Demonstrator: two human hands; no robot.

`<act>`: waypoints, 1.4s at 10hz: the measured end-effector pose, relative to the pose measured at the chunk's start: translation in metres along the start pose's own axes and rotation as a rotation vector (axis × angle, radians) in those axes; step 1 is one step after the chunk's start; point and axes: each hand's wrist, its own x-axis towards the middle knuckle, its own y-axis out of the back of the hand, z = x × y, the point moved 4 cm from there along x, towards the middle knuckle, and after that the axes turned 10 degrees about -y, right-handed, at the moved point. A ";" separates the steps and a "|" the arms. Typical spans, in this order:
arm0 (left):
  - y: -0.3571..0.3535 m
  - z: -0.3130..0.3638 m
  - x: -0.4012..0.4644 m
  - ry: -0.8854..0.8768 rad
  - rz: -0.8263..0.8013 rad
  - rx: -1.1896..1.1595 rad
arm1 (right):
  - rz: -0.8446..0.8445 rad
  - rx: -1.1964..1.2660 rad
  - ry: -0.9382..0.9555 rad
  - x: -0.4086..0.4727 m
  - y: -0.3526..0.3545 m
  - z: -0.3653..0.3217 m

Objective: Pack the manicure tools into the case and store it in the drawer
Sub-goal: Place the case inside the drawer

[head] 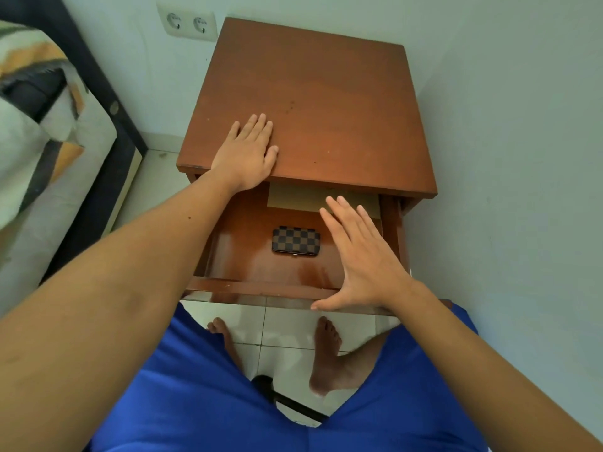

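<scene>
Bed (49,132) with patterned cover sits far left, cut off by the frame edge; double wall socket (186,25) is above it on the wall. Your left hand (246,153) lies flat, palm down, on the front-left part of the nightstand tabletop (326,102), fingers spread a little and holding nothing. Below the tabletop the drawer (393,230) is pulled out toward you. Checkered case (296,241) lies flat on the drawer floor, about mid-drawer, closed as far as you can see, with a small clasp on its near edge. Its long axis runs left to right, parallel to the drawer front. It sits below and right of your left hand, well apart from it, and just left of your right hand (362,256), not touching it. Pale sheet, maybe paper or card (300,199), lies at the back of the drawer, partly hidden under the tabletop overhang and partly behind your right fingers. Your right grip is open, fingers straight and fanned over the right part of the drawer, thumb stretched out along the drawer's front edge; whether the thumb touches the wood is hard to tell. Right drawer corner is hidden by that hand. Manicure tools can't be seen. Blue shorts (202,402), bare feet and tiled floor (287,324) fill the bottom; a dark object between the legs is hard to make out.
</scene>
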 end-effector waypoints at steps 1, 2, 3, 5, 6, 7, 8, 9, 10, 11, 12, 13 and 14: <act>-0.001 0.001 0.001 -0.001 -0.001 0.005 | 0.016 -0.002 -0.030 0.008 0.004 0.005; -0.001 0.002 0.001 0.001 -0.006 0.009 | 0.044 -0.001 -0.081 0.019 0.009 0.012; -0.001 0.002 0.001 0.000 -0.006 0.013 | 0.073 0.001 -0.144 0.035 0.014 0.020; -0.001 0.002 0.002 0.008 -0.016 0.018 | 0.135 0.060 -0.262 0.066 0.022 0.035; -0.001 0.003 0.002 0.010 -0.013 0.025 | 0.171 0.084 -0.310 0.078 0.020 0.039; -0.002 0.002 0.002 0.010 -0.013 0.023 | 0.204 0.088 -0.333 0.087 0.019 0.041; -0.004 0.001 0.002 0.012 -0.010 0.021 | 0.265 0.053 -0.339 0.094 0.019 0.040; -0.005 0.000 0.003 0.014 0.000 0.024 | 0.345 -0.012 -0.354 0.102 0.019 0.040; -0.006 0.000 0.004 0.015 0.007 0.024 | 0.398 -0.039 -0.360 0.107 0.019 0.043; -0.007 -0.001 0.004 0.018 0.011 0.022 | 0.429 -0.034 -0.348 0.108 0.015 0.048; -0.008 -0.001 0.004 0.019 0.015 0.024 | 0.436 -0.036 -0.351 0.109 0.011 0.050; -0.009 -0.002 0.005 0.025 0.017 0.025 | 0.427 -0.026 -0.363 0.110 0.009 0.050; -0.009 -0.002 0.006 0.027 0.020 0.027 | 0.420 -0.021 -0.368 0.110 0.008 0.050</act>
